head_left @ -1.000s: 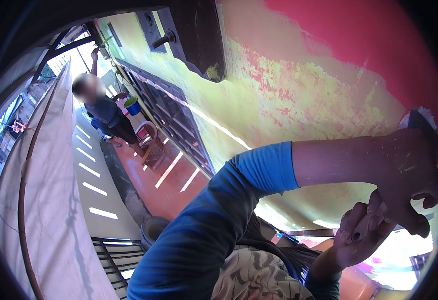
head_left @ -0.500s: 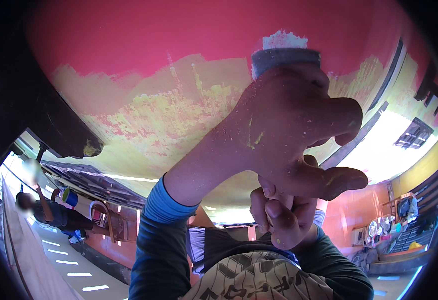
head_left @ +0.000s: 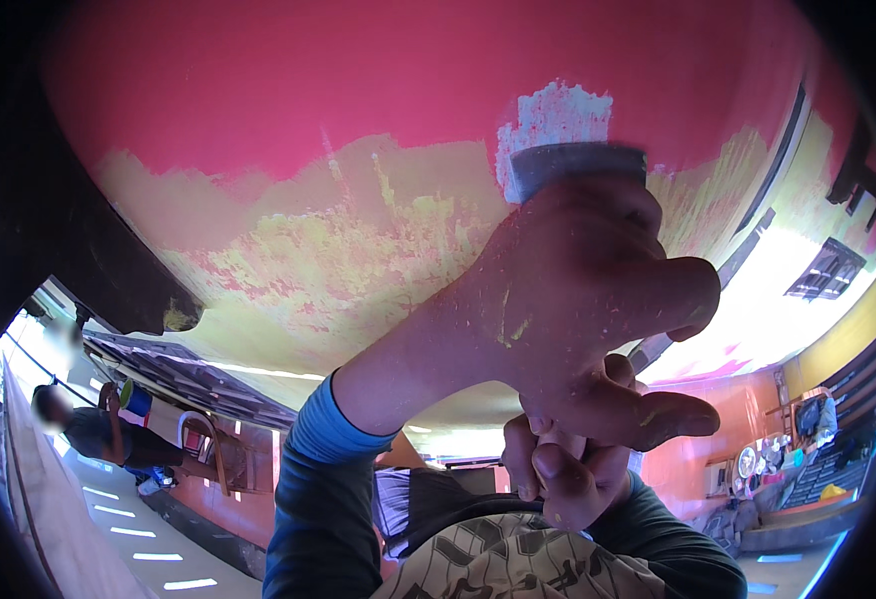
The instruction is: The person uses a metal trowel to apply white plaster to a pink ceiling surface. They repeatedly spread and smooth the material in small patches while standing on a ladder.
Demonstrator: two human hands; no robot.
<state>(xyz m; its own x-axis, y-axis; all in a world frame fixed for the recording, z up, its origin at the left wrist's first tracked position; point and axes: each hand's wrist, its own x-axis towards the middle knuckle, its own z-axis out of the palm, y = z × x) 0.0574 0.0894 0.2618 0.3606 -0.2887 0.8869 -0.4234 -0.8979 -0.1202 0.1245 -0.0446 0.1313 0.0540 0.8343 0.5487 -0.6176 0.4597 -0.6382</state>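
Observation:
My left hand [head_left: 588,280] is closed around a scraper with a broad, dark grey flat blade [head_left: 580,168]; its handle is hidden behind the hand. The blade lies against a painted surface [head_left: 358,90], red-pink at the top and patchy yellow below. Just above the blade edge is a rough white patch [head_left: 558,118]. My left thumb points to the right, and flecks of paint dot the skin. Directly under it my right hand [head_left: 573,474] is curled into a fist close against the left. What sits inside that fist is hidden.
At the far left a person [head_left: 98,429] stands near a blue and green bucket [head_left: 136,399]. A dark beam-like edge [head_left: 108,250] borders the painted surface on the left. To the right, household things and a fan [head_left: 747,461] stand by an orange wall [head_left: 698,409].
The blade and both my hands have moved down, toward me. The white patch showing above the blade is larger. At the left the other person's arm has lowered.

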